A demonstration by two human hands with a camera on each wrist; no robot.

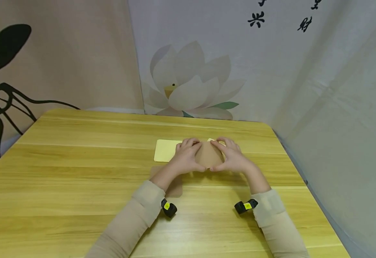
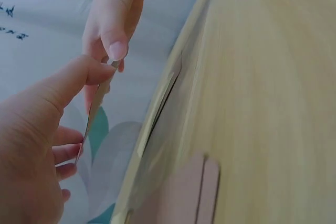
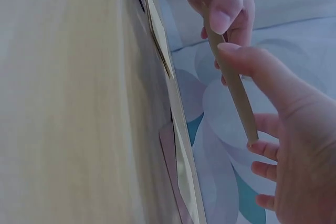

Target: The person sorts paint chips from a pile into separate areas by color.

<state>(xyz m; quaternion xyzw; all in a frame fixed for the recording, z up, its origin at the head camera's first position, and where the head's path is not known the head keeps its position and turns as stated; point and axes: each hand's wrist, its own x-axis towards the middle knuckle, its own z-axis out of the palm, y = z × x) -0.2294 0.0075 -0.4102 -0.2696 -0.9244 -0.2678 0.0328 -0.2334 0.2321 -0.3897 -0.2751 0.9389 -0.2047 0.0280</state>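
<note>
Okay, nearest us we get the person's two sleeves, the left sleeve [image 1: 130, 218] and the right sleeve [image 1: 280, 225], both pale beige, each with a black unit [image 1: 169, 208] with a yellow patch at the cuff. Next, a flat brownish card [image 1: 175, 188] lies on the wood-grain desk [image 1: 62, 186], partly covered by the left forearm.

A bit further on, we have the left hand [image 1: 187, 156] and the right hand [image 1: 234, 157] facing each other, with the held brown card [image 1: 208, 154] between them. Both grip it: on each side the thumb takes one edge and the fingers [image 3: 265, 150] curl to the opposite one. The wrist views show it nearly edge-on, tilted and raised clear of the desk.

Past the left wrist, a light yellow card [image 1: 167, 150] lies flat, its right part behind the left hand. We also see a pale corner [image 1: 210, 139] peeking out just beyond the held card; most of that piece is hidden.

Behind the far desk edge hangs a light fabric backdrop [image 1: 272, 71] with a printed lotus [image 1: 191, 82], black characters [image 1: 256, 19] above it, and a dark leaf print [image 1: 8, 44] off left.
</note>
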